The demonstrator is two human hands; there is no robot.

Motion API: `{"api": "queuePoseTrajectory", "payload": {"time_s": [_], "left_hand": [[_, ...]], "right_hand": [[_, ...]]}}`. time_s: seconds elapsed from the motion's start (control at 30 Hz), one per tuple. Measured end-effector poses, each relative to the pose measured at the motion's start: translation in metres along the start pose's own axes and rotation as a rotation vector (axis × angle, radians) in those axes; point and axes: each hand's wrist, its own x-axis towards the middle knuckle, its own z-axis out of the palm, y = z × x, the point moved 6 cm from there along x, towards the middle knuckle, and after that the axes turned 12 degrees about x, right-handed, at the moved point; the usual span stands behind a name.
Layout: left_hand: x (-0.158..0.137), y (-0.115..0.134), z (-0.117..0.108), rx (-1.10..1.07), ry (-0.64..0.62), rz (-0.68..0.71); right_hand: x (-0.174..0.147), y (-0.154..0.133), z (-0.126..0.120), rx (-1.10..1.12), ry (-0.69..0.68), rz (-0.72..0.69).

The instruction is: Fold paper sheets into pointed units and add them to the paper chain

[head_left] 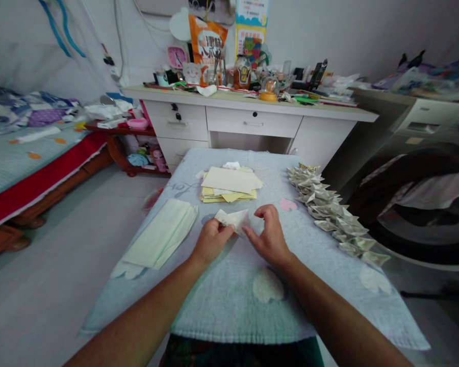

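Observation:
A small piece of folded pale paper (237, 219) is held above the middle of the cloth-covered table. My left hand (213, 238) pinches its left and lower side between thumb and fingers. To the right, my right hand (271, 238) has its thumb and curved fingers apart, the thumb tip close to the paper's right edge; whether it touches I cannot tell. Just beyond my hands lies a stack of cream and yellow paper sheets (231, 179). Left of my left hand rests a pile of pale green paper (162, 232). Several pointed folded paper pieces (329, 209) stand in rows at the right.
A light blue patterned cloth (237, 306) covers the table. Behind it stands a white desk (252, 120) crowded with jars, a pink clock (176, 57) and an orange snack bag (207, 46). A bed (34, 153) is at the left, a washing machine (424, 122) at the right.

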Motion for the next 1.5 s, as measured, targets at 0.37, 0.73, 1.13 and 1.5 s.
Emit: {"api": "queuePoseTrajectory", "payload": {"time_s": [0.37,0.73,1.13,1.5], "left_hand": [[-0.006,0.019,0.007,-0.229,-0.138,0.192],[-0.007,0.016,0.009,-0.327,-0.230,0.174],[-0.005,0.015,0.008,-0.231,-0.194,0.144],[-0.010,0.023,0.005,0.099,-0.069,0.228]], "right_hand": [[-0.001,-0.012,0.023,0.254,-0.302,0.009],[-0.002,-0.009,0.014,0.424,-0.253,0.102],[-0.001,-0.013,0.010,0.386,-0.249,0.092],[-0.003,-0.011,0.010,0.270,-0.199,0.059]]}}
